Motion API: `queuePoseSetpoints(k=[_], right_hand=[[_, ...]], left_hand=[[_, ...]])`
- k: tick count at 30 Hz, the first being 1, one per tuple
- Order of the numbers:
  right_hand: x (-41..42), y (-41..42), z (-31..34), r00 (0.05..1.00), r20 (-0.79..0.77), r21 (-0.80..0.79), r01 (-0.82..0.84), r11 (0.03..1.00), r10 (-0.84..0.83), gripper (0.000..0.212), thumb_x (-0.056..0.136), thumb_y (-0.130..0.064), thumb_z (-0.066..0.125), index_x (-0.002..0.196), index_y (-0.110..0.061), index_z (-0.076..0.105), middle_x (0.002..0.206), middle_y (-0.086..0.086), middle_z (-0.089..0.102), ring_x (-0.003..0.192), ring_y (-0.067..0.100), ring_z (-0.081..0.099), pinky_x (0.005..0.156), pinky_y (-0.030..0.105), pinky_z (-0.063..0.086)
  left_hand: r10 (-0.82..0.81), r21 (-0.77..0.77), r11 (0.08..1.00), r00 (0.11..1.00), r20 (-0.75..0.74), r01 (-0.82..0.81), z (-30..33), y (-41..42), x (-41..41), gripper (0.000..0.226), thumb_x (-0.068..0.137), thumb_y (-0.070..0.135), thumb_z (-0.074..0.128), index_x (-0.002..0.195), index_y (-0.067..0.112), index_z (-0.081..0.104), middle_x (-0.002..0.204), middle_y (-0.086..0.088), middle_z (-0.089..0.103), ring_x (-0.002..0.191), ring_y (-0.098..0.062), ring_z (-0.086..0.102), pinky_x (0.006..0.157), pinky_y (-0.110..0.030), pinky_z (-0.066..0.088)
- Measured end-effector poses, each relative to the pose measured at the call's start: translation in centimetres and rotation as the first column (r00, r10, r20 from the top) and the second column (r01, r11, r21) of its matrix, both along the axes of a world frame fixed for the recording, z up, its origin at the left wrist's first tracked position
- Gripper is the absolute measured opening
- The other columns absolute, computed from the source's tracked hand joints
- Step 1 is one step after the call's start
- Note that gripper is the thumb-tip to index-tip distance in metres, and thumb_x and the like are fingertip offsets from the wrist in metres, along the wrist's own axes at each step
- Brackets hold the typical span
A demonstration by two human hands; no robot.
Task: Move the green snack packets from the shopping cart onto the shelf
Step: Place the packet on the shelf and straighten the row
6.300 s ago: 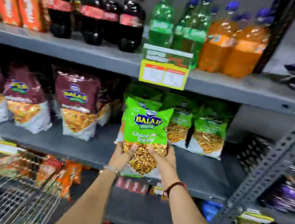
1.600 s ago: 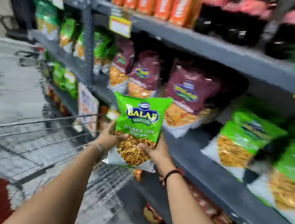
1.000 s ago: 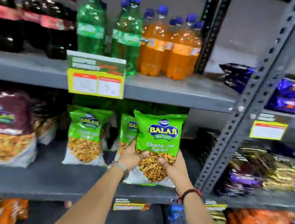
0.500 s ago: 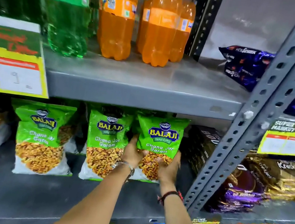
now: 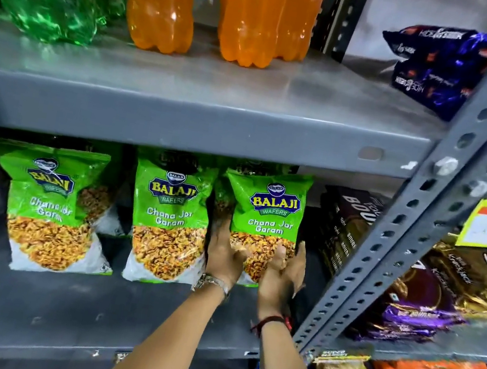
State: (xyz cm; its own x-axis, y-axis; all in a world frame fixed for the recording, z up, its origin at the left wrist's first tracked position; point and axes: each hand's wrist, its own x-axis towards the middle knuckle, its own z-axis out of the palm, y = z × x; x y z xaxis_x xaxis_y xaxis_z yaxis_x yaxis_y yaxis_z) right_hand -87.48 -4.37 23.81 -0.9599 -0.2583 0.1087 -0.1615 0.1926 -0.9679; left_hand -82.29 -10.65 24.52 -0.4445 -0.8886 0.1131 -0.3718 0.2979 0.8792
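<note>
Shelf [image 5: 85, 312] at 6 o'clock carries green row. Steel upright [image 5: 414, 232] at 3 o'clock crowds right wrist; may snag. Neighbour packet [image 5: 170, 220] at 9 o'clock touching; could topple if nudged. Held green packet [image 5: 265, 217] upright at centre; may slump forward on release. Left hand [image 5: 223, 258], right hand [image 5: 283, 274] cupped, clasping its lower corners.

Grey metal shelving [image 5: 200, 127] with a perforated upright [image 5: 414, 232].
</note>
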Motion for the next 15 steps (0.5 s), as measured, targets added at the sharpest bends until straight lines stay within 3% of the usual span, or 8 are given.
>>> queuePoseSetpoints(k=[1, 3, 5, 7, 8, 10, 12, 15], right_hand=[[-0.2, 0.1, -0.6, 1.0, 0.025, 0.003, -0.005, 1.0, 0.005, 0.082, 0.071, -0.065, 0.025, 0.136, -0.016, 0.033, 0.145, 0.012, 0.04, 0.135, 0.029, 0.033, 0.114, 0.054, 0.019], [-0.5, 0.1, -1.2, 0.995, 0.081, 0.056, -0.057, 0.997, 0.052, 0.064, 0.082, -0.053, 0.035, 0.133, -0.016, 0.037, 0.139, 0.016, 0.045, 0.13, 0.034, 0.039, 0.11, 0.053, 0.028], [-0.9, 0.0, -1.6, 0.992, 0.078, 0.125, -0.111, 0.986, 0.102, 0.053, 0.086, -0.038, 0.042, 0.132, -0.012, 0.038, 0.135, 0.019, 0.047, 0.125, 0.036, 0.04, 0.108, 0.05, 0.031], [-0.7, 0.1, -1.6, 0.989, 0.046, 0.155, -0.144, 0.977, 0.138, 0.061, 0.079, -0.042, 0.038, 0.131, -0.01, 0.039, 0.132, 0.021, 0.049, 0.122, 0.037, 0.043, 0.105, 0.047, 0.033], [-0.4, 0.1, -1.7, 0.987, 0.035, 0.162, -0.158, 0.974, 0.155, 0.062, 0.078, -0.043, 0.038, 0.131, -0.01, 0.039, 0.131, 0.021, 0.049, 0.121, 0.037, 0.044, 0.103, 0.047, 0.034], [0.0, 0.0, -1.9, 0.984, 0.019, 0.162, -0.176, 0.971, 0.176, 0.056, 0.084, -0.04, 0.041, 0.131, -0.01, 0.039, 0.13, 0.021, 0.049, 0.119, 0.038, 0.045, 0.1, 0.045, 0.036], [0.3, -0.1, -2.1, 0.983, 0.001, 0.164, -0.18, 0.97, 0.183, 0.051, 0.089, -0.038, 0.044, 0.132, -0.012, 0.037, 0.13, 0.02, 0.049, 0.119, 0.039, 0.045, 0.099, 0.045, 0.037], [0.5, -0.1, -2.4, 0.983, -0.052, 0.133, -0.17, 0.976, 0.178, 0.078, 0.077, -0.065, 0.034, 0.136, -0.014, 0.032, 0.139, 0.017, 0.043, 0.127, 0.036, 0.039, 0.104, 0.047, 0.033]], left_hand=[[-0.041, 0.007, 0.999, 0.999, 0.014, 0.041, -0.1, 0.3, 0.1, 0.105, 0.065, 0.069, 0.051, 0.142, 0.008, 0.013, 0.153, -0.008, 0.013, 0.142, -0.023, 0.011, 0.115, -0.033, 0.02], [-0.072, 0.021, 0.997, 0.996, 0.045, 0.071, -0.3, 0.3, 0.1, 0.084, 0.08, 0.04, 0.054, 0.143, 0.011, 0.008, 0.155, -0.008, 0.011, 0.142, -0.022, 0.016, 0.109, -0.024, 0.028], [-0.04, 0.022, 0.999, 0.998, 0.048, 0.039, -0.6, -0.2, 0.1, 0.072, 0.085, 0.013, 0.054, 0.143, 0.013, 0.01, 0.154, -0.01, 0.015, 0.139, -0.025, 0.024, 0.086, -0.005, 0.044], [-0.02, 0.049, 0.999, 0.999, 0.043, 0.018, -1.2, -0.6, 0.3, 0.084, 0.078, -0.015, 0.056, 0.142, 0.013, 0.01, 0.154, -0.012, 0.017, 0.138, -0.028, 0.026, 0.06, 0.011, 0.036], [-0.011, 0.047, 0.999, 0.999, 0.038, 0.01, -1.6, -0.7, 0.4, 0.086, 0.076, -0.019, 0.055, 0.142, 0.012, 0.01, 0.153, -0.013, 0.019, 0.138, -0.029, 0.027, 0.059, 0.014, 0.031], [0.008, 0.017, 1.0, 0.999, 0.044, -0.009, -1.9, -1.3, 0.6, 0.085, 0.076, -0.021, 0.054, 0.142, 0.012, 0.011, 0.152, -0.013, 0.022, 0.136, -0.028, 0.031, 0.067, 0.011, 0.03], [0.016, -0.003, 1.0, 0.998, 0.061, -0.016, -2.1, -1.5, 0.7, 0.084, 0.077, -0.018, 0.055, 0.142, 0.013, 0.012, 0.151, -0.013, 0.027, 0.135, -0.027, 0.034, 0.076, -0.003, 0.034], [0.033, -0.013, 0.999, 0.999, 0.038, -0.032, -1.7, -1.1, 1.1, 0.084, 0.077, -0.013, 0.058, 0.143, 0.015, 0.012, 0.149, -0.013, 0.031, 0.135, -0.028, 0.035, 0.09, -0.021, 0.041]])
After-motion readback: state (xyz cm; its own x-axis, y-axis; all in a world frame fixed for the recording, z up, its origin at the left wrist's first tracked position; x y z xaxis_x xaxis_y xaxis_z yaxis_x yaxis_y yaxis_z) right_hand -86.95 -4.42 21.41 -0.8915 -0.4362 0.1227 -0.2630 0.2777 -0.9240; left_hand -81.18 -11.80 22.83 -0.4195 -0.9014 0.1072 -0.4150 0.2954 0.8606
